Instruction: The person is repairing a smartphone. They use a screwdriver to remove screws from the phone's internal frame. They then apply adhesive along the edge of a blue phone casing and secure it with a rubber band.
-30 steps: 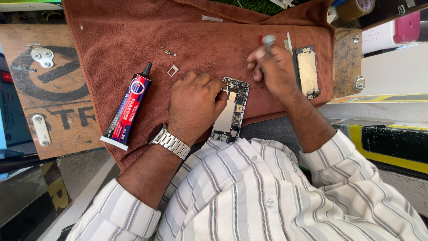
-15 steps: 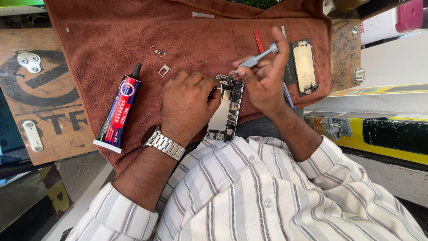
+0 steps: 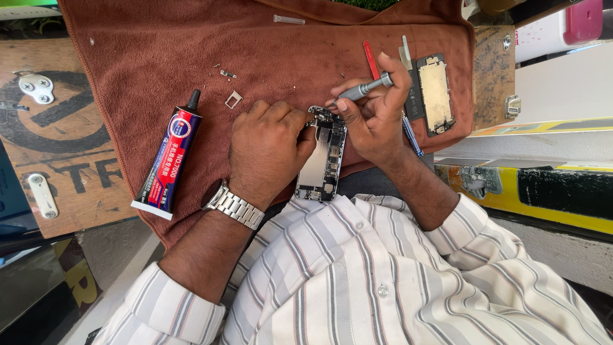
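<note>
Head view | left hand (image 3: 268, 150) grasping opened phone (image 3: 321, 160); right hand (image 3: 373, 112) grips screwdriver (image 3: 361, 89) above it

Daylight falls evenly over a worn wooden worktop (image 3: 70, 185) with faded black lettering and small metal brackets (image 3: 36, 86) screwed to it. A brown towel (image 3: 159, 57) covers its middle. Beside it runs a yellow-and-black ledge (image 3: 549, 204) above pale concrete floor (image 3: 562, 255).
</note>
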